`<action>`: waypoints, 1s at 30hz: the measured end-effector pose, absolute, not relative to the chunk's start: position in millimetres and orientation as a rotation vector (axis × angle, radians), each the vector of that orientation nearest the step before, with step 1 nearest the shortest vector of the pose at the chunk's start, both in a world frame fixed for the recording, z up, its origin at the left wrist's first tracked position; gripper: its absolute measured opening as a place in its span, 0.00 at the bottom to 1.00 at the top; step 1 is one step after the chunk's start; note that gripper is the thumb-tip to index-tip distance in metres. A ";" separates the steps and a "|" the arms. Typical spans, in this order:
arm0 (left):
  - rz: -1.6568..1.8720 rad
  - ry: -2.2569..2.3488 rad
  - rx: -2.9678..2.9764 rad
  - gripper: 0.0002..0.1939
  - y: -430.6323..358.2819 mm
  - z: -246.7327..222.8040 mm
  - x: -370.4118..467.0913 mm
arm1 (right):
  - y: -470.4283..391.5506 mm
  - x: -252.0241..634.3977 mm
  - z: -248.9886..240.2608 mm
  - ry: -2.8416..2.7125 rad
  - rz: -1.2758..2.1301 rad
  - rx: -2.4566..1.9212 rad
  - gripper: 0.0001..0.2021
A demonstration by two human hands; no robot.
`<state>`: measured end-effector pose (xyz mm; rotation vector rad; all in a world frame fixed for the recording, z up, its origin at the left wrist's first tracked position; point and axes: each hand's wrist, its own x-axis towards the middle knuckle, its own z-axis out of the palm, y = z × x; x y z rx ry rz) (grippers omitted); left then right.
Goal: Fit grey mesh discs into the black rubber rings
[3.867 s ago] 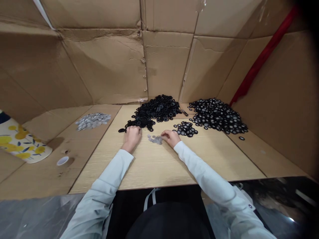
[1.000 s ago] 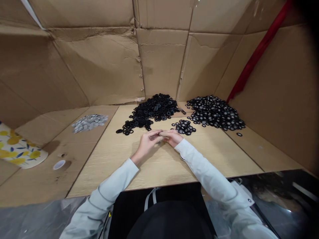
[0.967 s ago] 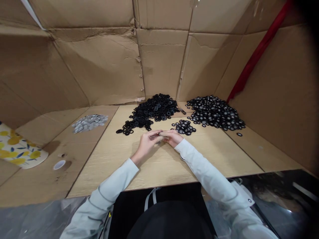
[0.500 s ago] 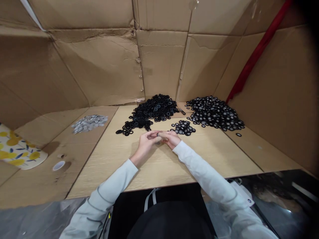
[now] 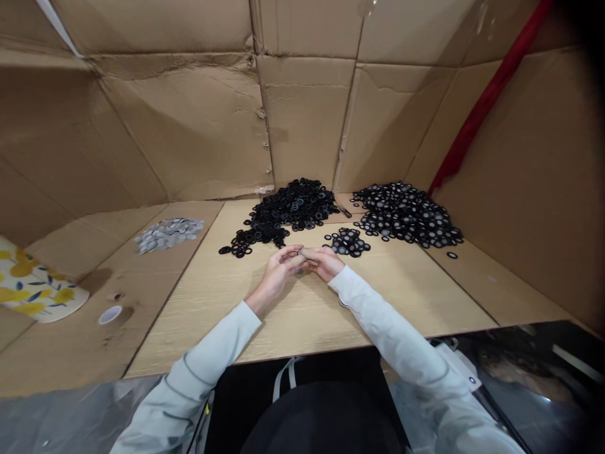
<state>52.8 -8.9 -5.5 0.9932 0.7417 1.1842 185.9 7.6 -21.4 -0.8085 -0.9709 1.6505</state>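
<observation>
My left hand (image 5: 280, 270) and my right hand (image 5: 325, 262) meet at the fingertips above the front middle of the board. Pinched between them is a small black ring (image 5: 299, 252), mostly covered by the fingers. A greyish bit shows just below the fingertips, too small to make out. Behind my hands lies a big heap of black rings (image 5: 297, 205), with loose ones spreading to the left. Close to my right hand is a small pile of black rings with grey centres (image 5: 348, 242). A heap of flat silver discs (image 5: 169, 235) lies farther left.
A large heap of grey-centred black rings (image 5: 409, 214) fills the back right. A small dark tool (image 5: 345, 210) lies between the heaps. At left are a white tape roll (image 5: 110, 315) and a lemon-patterned object (image 5: 40, 284). Cardboard walls (image 5: 307, 120) enclose the table.
The fingers of both hands have shifted slightly around the small black ring, and the left fingers sit a little higher. The heaps look the same.
</observation>
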 end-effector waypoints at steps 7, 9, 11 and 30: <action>1.190 0.734 0.937 0.17 -9.2 -2.1 51.3 | 10.5 185.5 -27.1 -1.016 1.611 -0.763 0.11; 1.185 0.726 0.926 0.17 -8.8 -2.4 50.7 | 10.3 185.5 -26.9 -1.037 1.617 -0.757 0.11; 1.165 0.724 0.942 0.17 -9.1 -2.5 50.0 | 9.3 185.5 -25.2 -1.044 1.615 -0.771 0.11; 1.197 0.875 1.317 0.21 -7.2 -2.8 47.4 | 15.1 178.5 -34.7 -1.125 1.157 -0.957 0.09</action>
